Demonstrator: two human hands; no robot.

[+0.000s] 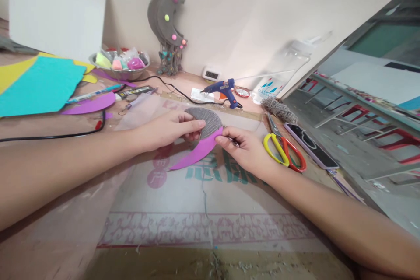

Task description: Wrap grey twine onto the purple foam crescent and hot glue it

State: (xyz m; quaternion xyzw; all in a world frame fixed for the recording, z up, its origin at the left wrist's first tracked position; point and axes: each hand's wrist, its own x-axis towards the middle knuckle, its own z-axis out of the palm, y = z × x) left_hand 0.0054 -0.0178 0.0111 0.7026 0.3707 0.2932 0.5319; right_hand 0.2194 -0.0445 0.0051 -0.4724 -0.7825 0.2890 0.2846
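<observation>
A purple foam crescent [198, 154] is held up above the sheet-covered table, its upper part wound with grey yarn [210, 119]. My left hand [179, 129] is closed on the wound part, thumb on the front face. At the border between yarn and bare foam, my right hand [241, 144] pinches the edge of the crescent; its curled fingers are partly hidden. The bare purple tip points down and left. Below it, a thin grey strand [205, 199] runs down over the printed plastic sheet [157, 203].
Scissors [285, 151], a phone [311, 146] and a yarn bundle [279, 110] lie at right. Behind are a blue glue gun [223, 91] with its cord, and a plastic bottle [278, 72]. Foam sheets [42, 85] and a metal bowl [133, 75] stand left; a decorated grey moon [160, 17] leans behind.
</observation>
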